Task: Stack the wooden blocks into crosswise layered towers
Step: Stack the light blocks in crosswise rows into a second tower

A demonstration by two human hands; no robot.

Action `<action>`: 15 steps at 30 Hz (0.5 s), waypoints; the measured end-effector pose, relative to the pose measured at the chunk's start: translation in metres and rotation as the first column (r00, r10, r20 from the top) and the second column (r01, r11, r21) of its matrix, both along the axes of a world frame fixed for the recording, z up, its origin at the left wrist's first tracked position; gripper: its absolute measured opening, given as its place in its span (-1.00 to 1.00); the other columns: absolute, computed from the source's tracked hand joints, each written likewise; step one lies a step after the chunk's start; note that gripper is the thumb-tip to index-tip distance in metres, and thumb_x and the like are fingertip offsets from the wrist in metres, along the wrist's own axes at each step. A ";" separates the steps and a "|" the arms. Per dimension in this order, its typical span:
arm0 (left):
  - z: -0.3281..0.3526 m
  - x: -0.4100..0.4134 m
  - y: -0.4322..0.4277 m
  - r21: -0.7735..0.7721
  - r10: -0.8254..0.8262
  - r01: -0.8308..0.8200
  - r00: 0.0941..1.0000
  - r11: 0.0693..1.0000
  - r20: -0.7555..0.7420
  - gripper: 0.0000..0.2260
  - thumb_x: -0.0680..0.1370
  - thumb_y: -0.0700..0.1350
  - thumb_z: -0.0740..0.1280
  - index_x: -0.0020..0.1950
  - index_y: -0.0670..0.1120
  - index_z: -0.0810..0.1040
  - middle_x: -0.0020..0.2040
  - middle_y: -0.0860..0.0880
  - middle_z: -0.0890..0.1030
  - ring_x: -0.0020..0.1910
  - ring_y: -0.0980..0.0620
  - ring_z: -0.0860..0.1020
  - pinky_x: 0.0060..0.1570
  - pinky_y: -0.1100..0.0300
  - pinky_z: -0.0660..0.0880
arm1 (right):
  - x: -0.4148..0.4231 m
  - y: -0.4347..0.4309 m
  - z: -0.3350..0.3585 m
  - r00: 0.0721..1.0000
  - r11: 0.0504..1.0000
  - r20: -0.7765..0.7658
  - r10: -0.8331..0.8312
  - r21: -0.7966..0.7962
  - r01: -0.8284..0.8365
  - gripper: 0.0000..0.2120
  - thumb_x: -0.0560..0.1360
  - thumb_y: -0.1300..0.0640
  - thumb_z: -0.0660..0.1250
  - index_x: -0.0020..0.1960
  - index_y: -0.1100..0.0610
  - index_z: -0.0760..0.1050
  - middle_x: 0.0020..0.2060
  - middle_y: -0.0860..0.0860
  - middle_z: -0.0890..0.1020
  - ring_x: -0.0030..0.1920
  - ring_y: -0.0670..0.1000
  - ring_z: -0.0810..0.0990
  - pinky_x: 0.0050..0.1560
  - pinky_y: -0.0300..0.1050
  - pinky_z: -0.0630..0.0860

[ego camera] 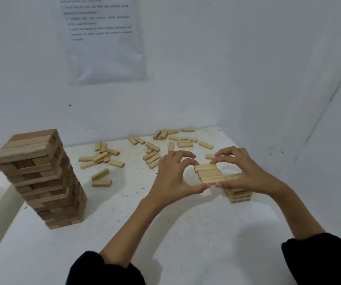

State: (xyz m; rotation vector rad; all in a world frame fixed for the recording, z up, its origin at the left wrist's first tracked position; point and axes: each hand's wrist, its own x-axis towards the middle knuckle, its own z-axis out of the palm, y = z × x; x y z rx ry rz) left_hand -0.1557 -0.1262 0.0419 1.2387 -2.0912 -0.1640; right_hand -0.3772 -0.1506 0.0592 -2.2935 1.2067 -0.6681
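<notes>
Right now we hold three pale wooden blocks [209, 174] side by side as one flat row, pressed together between both our hands. Our left hand [172, 177] pinches the row at its left part, with the thumb under the near edge and the curled fingers reaching over the far edge. Our right hand [241, 171] grips it the same way from the other side, thumb at the near edge and fingertips on the far block. The row sits level with the top of the small tower [238, 195] at the right of the table [165, 233] and is shifted a little to the left of it. Whether it already rests on the tower we cannot tell, since our right hand covers most of the tower's top. Below the hand we see a few of its layers, laid crosswise.

Well apart, at the left of the table, a tall tower [42, 177] of darker blocks stands in crosswise layers, some of them a little out of line. Loose blocks [151, 155] of the pale kind lie scattered along the back of the table, some flat, some heaped on each other. On the wall [196, 68] behind hangs a sheet of paper [101, 42] with print too blurred to read. Black sleeves [104, 270] cover our forearms near the bottom edge.
</notes>
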 end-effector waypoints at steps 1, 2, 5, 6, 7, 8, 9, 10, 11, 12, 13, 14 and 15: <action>0.000 -0.010 -0.003 0.006 -0.003 0.003 1.000 1.000 -0.003 -0.42 0.26 0.39 0.26 0.08 0.02 0.59 0.20 0.13 0.49 0.24 0.16 0.32 0.16 0.21 0.10 | -0.010 -0.001 0.001 1.000 1.000 0.009 -0.008 0.020 0.008 -0.51 0.19 -0.23 0.44 0.09 -0.30 0.41 0.16 -0.30 0.34 0.20 -0.37 0.16 0.08 -0.62 0.11; -0.001 -0.020 -0.007 0.012 -0.006 0.006 1.000 1.000 -0.006 -0.40 0.25 0.40 0.25 0.08 0.02 0.59 0.20 0.12 0.49 0.23 0.15 0.33 0.17 0.19 0.11 | -0.020 -0.003 0.000 1.000 0.999 0.013 -0.015 0.040 0.014 -0.50 0.19 -0.24 0.44 0.10 -0.30 0.42 0.16 -0.31 0.34 0.20 -0.38 0.16 0.08 -0.61 0.13; -0.005 -0.046 -0.016 0.044 -0.019 0.019 1.000 0.999 -0.003 -0.38 0.23 0.41 0.23 0.08 0.02 0.59 0.19 0.12 0.50 0.22 0.13 0.35 0.20 0.13 0.19 | -0.048 -0.010 -0.006 0.999 0.995 -0.009 -0.035 0.095 0.035 -0.51 0.20 -0.25 0.43 0.11 -0.32 0.42 0.16 -0.30 0.35 0.22 -0.34 0.17 0.12 -0.44 0.17; -0.007 -0.054 -0.019 0.056 -0.024 0.024 1.000 0.998 -0.001 -0.37 0.23 0.41 0.23 0.08 0.02 0.59 0.18 0.12 0.50 0.21 0.13 0.36 0.21 0.11 0.20 | -0.056 -0.013 -0.009 0.999 0.992 -0.014 -0.047 0.118 0.048 -0.52 0.21 -0.25 0.43 0.10 -0.32 0.43 0.17 -0.30 0.35 0.23 -0.33 0.18 0.13 -0.40 0.18; -0.010 -0.061 -0.021 0.066 -0.028 0.028 1.000 0.997 0.000 -0.37 0.22 0.41 0.22 0.08 0.02 0.59 0.18 0.13 0.50 0.20 0.13 0.37 0.21 0.11 0.21 | -0.063 -0.014 -0.012 0.998 0.988 -0.015 -0.060 0.142 0.061 -0.52 0.20 -0.25 0.43 0.10 -0.32 0.43 0.17 -0.29 0.36 0.23 -0.31 0.19 0.15 -0.37 0.18; -0.012 -0.067 -0.024 0.073 -0.030 0.030 1.000 0.997 0.003 -0.36 0.22 0.42 0.22 0.08 0.02 0.60 0.17 0.14 0.50 0.19 0.13 0.37 0.21 0.11 0.22 | -0.069 -0.015 -0.014 0.997 0.984 -0.014 -0.070 0.161 0.071 -0.52 0.20 -0.24 0.44 0.11 -0.31 0.44 0.17 -0.28 0.37 0.24 -0.28 0.21 0.17 -0.32 0.17; -0.016 -0.072 -0.026 0.078 -0.031 0.031 1.000 0.996 0.004 -0.36 0.22 0.43 0.22 0.07 0.02 0.60 0.17 0.14 0.50 0.18 0.14 0.37 0.21 0.10 0.22 | -0.073 -0.016 -0.016 0.997 0.982 -0.015 -0.075 0.173 0.077 -0.51 0.21 -0.24 0.44 0.11 -0.31 0.43 0.17 -0.27 0.37 0.24 -0.22 0.23 0.20 -0.28 0.17; -0.019 -0.075 -0.028 0.082 -0.032 0.032 0.999 0.996 0.002 -0.36 0.22 0.44 0.22 0.06 0.02 0.60 0.17 0.15 0.50 0.17 0.14 0.38 0.21 0.10 0.23 | -0.076 -0.017 -0.018 0.997 0.981 -0.017 -0.075 0.181 0.077 -0.51 0.21 -0.23 0.47 0.12 -0.30 0.43 0.17 -0.25 0.38 0.24 -0.17 0.24 0.23 -0.23 0.16; -0.023 -0.077 -0.030 0.085 -0.032 0.032 0.999 0.996 -0.001 -0.36 0.22 0.44 0.22 0.06 0.02 0.60 0.16 0.15 0.50 0.17 0.14 0.38 0.20 0.09 0.24 | -0.078 -0.018 -0.021 0.997 0.980 -0.020 -0.072 0.185 0.074 -0.50 0.22 -0.22 0.49 0.12 -0.29 0.43 0.18 -0.23 0.38 0.25 -0.14 0.24 0.25 -0.21 0.16; -0.027 -0.079 -0.032 0.088 -0.031 0.031 1.000 0.996 -0.003 -0.37 0.22 0.44 0.22 0.05 0.02 0.60 0.16 0.15 0.50 0.16 0.15 0.39 0.20 0.09 0.25 | -0.080 -0.018 -0.023 0.997 0.979 -0.023 -0.069 0.189 0.072 -0.50 0.23 -0.21 0.50 0.12 -0.29 0.43 0.18 -0.21 0.39 0.25 -0.12 0.24 0.26 -0.19 0.16; -0.031 -0.079 -0.033 0.094 -0.029 0.029 1.000 0.995 -0.002 -0.36 0.22 0.45 0.22 0.05 0.03 0.59 0.15 0.15 0.51 0.16 0.15 0.39 0.20 0.09 0.25 | -0.080 -0.019 -0.025 0.997 0.979 -0.026 -0.066 0.192 0.070 -0.51 0.23 -0.20 0.47 0.12 -0.29 0.43 0.18 -0.19 0.40 0.25 -0.11 0.23 0.26 -0.19 0.15; -0.033 -0.080 -0.034 0.101 -0.026 0.026 1.000 0.994 0.003 -0.36 0.21 0.46 0.22 0.06 0.03 0.59 0.15 0.15 0.51 0.17 0.15 0.39 0.21 0.09 0.25 | -0.081 -0.020 -0.027 0.998 0.978 -0.029 -0.063 0.198 0.068 -0.51 0.22 -0.19 0.44 0.12 -0.30 0.42 0.18 -0.18 0.40 0.26 -0.10 0.23 0.26 -0.19 0.15; -0.035 -0.080 -0.034 0.110 -0.025 0.024 1.000 0.994 0.009 -0.35 0.21 0.46 0.21 0.06 0.03 0.59 0.15 0.15 0.51 0.17 0.14 0.39 0.21 0.08 0.25 | -0.081 -0.021 -0.029 0.998 0.976 -0.033 -0.062 0.206 0.067 -0.51 0.22 -0.19 0.44 0.12 -0.31 0.42 0.18 -0.17 0.40 0.26 -0.11 0.22 0.26 -0.20 0.14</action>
